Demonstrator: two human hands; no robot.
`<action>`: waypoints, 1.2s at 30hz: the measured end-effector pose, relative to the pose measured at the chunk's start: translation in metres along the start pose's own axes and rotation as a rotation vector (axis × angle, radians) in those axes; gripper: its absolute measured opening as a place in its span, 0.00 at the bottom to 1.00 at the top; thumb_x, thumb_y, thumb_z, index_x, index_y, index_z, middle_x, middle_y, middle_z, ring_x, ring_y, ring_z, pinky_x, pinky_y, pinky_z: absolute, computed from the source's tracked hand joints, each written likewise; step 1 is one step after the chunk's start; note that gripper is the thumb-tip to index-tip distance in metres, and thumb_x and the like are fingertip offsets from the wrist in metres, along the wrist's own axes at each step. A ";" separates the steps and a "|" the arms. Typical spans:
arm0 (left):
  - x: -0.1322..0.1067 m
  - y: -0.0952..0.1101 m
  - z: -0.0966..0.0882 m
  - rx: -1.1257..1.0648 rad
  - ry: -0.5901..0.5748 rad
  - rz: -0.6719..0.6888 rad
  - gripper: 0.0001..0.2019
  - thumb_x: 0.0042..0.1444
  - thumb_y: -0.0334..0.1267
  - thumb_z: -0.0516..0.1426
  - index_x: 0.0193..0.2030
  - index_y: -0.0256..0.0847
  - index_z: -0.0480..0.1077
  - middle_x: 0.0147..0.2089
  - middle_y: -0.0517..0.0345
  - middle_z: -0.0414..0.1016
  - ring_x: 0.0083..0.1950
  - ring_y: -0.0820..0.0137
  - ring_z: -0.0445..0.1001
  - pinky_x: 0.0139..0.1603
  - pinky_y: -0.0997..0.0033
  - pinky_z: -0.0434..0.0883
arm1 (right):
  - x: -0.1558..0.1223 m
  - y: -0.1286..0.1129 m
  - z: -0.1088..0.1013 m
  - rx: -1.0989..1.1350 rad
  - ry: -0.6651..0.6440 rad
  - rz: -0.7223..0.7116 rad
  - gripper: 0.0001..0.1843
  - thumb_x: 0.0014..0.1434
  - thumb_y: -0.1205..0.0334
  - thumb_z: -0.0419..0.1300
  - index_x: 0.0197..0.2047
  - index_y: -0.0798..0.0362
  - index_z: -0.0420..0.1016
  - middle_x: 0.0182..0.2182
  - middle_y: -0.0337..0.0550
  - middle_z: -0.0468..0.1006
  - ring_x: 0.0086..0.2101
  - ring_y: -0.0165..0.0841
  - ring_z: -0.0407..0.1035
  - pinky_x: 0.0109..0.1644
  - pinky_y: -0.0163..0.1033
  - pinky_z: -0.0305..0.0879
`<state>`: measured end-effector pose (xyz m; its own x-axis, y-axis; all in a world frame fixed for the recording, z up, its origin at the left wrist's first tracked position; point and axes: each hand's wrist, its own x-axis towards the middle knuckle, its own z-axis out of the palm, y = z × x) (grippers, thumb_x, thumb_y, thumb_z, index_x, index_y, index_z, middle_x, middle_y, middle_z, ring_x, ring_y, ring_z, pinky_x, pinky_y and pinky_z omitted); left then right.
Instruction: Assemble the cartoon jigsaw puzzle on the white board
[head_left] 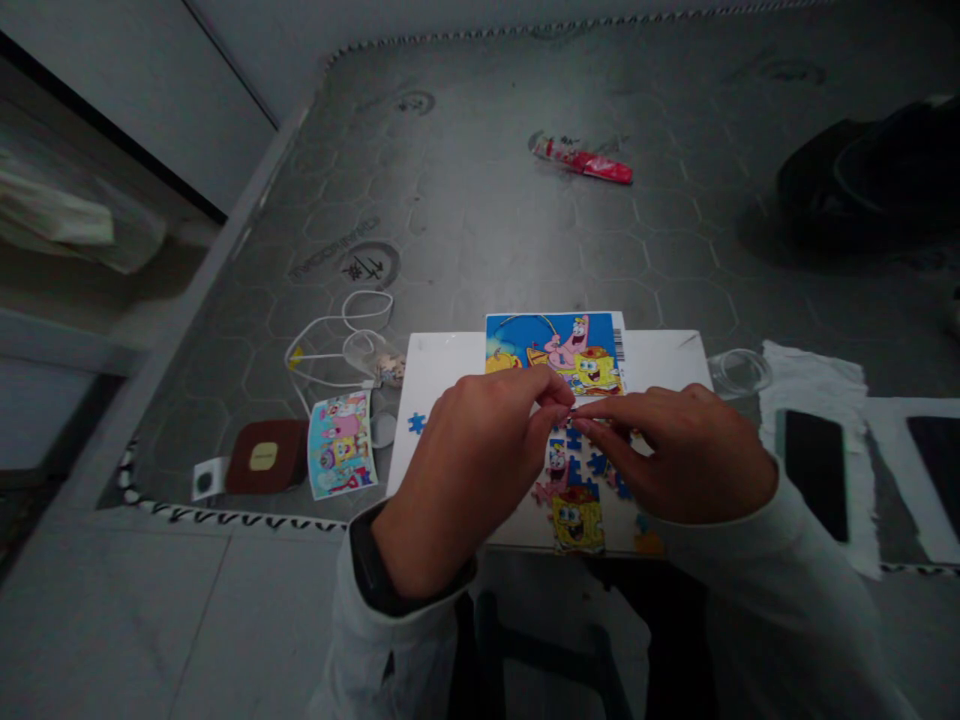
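Over a white board (442, 350), my left hand (487, 440) and my right hand (667, 450) meet fingertip to fingertip. Both pinch at a small jigsaw piece (571, 412), mostly covered by the fingers. Just below them lie loose blue and pink jigsaw pieces (574, 468). A joined patch with a yellow cartoon face (577, 522) sits at the board's near edge. Behind my fingers rests the picture card (517, 335), blue with pink and yellow cartoon figures. One blue piece (416, 423) lies apart, left of my left hand.
Left of the board are a cartoon card (341, 445), a brown box (266, 457) and a white cable (322, 320). To the right, a phone (816, 475) lies on white cloth (802, 375), beside a clear round object (741, 372). Farther off is a red package (600, 167) on the grey mat.
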<state>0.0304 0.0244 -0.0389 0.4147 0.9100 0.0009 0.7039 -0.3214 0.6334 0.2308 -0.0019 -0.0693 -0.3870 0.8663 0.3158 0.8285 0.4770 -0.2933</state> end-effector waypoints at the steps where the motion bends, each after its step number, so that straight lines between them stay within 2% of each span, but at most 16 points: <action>1: 0.000 0.000 0.000 -0.004 -0.009 0.001 0.04 0.66 0.34 0.61 0.43 0.46 0.79 0.42 0.64 0.84 0.44 0.63 0.82 0.46 0.63 0.69 | 0.000 0.000 0.000 -0.006 0.009 0.005 0.10 0.69 0.58 0.58 0.41 0.48 0.82 0.31 0.37 0.85 0.29 0.40 0.78 0.35 0.45 0.53; 8: -0.001 0.000 0.001 0.003 -0.015 0.023 0.04 0.66 0.34 0.62 0.45 0.46 0.78 0.44 0.62 0.84 0.47 0.62 0.82 0.48 0.63 0.71 | 0.001 -0.001 -0.002 -0.005 0.027 0.038 0.13 0.70 0.56 0.57 0.43 0.49 0.83 0.25 0.37 0.82 0.24 0.36 0.73 0.35 0.44 0.54; 14: -0.001 -0.001 0.003 0.021 0.046 0.051 0.06 0.66 0.34 0.62 0.49 0.47 0.76 0.44 0.65 0.84 0.46 0.63 0.82 0.43 0.66 0.69 | 0.002 -0.001 -0.003 0.028 0.014 0.013 0.13 0.70 0.54 0.57 0.39 0.49 0.81 0.22 0.33 0.78 0.21 0.33 0.68 0.33 0.42 0.52; 18: 0.000 -0.001 0.002 0.038 0.103 0.063 0.09 0.65 0.34 0.64 0.51 0.48 0.76 0.42 0.68 0.84 0.41 0.67 0.82 0.37 0.68 0.65 | 0.002 -0.002 -0.005 0.038 0.008 0.032 0.14 0.70 0.53 0.58 0.38 0.49 0.80 0.22 0.32 0.78 0.20 0.32 0.67 0.34 0.42 0.53; 20: 0.000 -0.002 0.002 0.038 0.095 0.043 0.11 0.64 0.36 0.66 0.52 0.49 0.76 0.43 0.69 0.84 0.43 0.66 0.82 0.38 0.67 0.66 | 0.002 -0.002 -0.006 0.026 0.020 0.063 0.13 0.69 0.52 0.59 0.38 0.48 0.81 0.21 0.32 0.78 0.20 0.32 0.66 0.33 0.42 0.53; 23: 0.000 -0.004 0.002 0.053 0.018 0.001 0.14 0.60 0.38 0.69 0.52 0.48 0.77 0.46 0.67 0.84 0.49 0.60 0.82 0.45 0.63 0.70 | 0.001 -0.002 -0.006 0.017 0.037 0.105 0.12 0.68 0.53 0.60 0.39 0.48 0.82 0.21 0.33 0.78 0.19 0.32 0.65 0.32 0.41 0.54; 25: 0.000 -0.005 0.002 0.067 -0.025 -0.019 0.11 0.60 0.38 0.69 0.49 0.48 0.78 0.45 0.66 0.84 0.49 0.58 0.82 0.47 0.61 0.71 | 0.001 -0.002 -0.005 0.012 0.046 0.127 0.13 0.68 0.53 0.59 0.39 0.48 0.82 0.22 0.34 0.79 0.20 0.32 0.65 0.32 0.41 0.54; 29: 0.000 -0.004 0.002 0.095 -0.024 -0.037 0.02 0.64 0.40 0.65 0.42 0.48 0.79 0.41 0.65 0.84 0.43 0.58 0.83 0.44 0.60 0.71 | 0.000 -0.003 -0.004 0.020 0.045 0.134 0.13 0.69 0.52 0.58 0.39 0.48 0.82 0.21 0.33 0.77 0.20 0.33 0.65 0.32 0.41 0.54; 36: 0.001 -0.003 0.001 0.064 0.040 0.028 0.05 0.64 0.36 0.65 0.46 0.47 0.78 0.46 0.65 0.84 0.47 0.62 0.82 0.46 0.63 0.71 | 0.001 -0.003 -0.006 0.008 0.003 0.131 0.13 0.67 0.53 0.59 0.41 0.49 0.83 0.21 0.34 0.78 0.18 0.32 0.63 0.30 0.41 0.53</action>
<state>0.0292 0.0258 -0.0413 0.4122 0.9098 0.0492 0.7286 -0.3616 0.5817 0.2304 -0.0030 -0.0627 -0.2742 0.9209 0.2769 0.8688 0.3607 -0.3393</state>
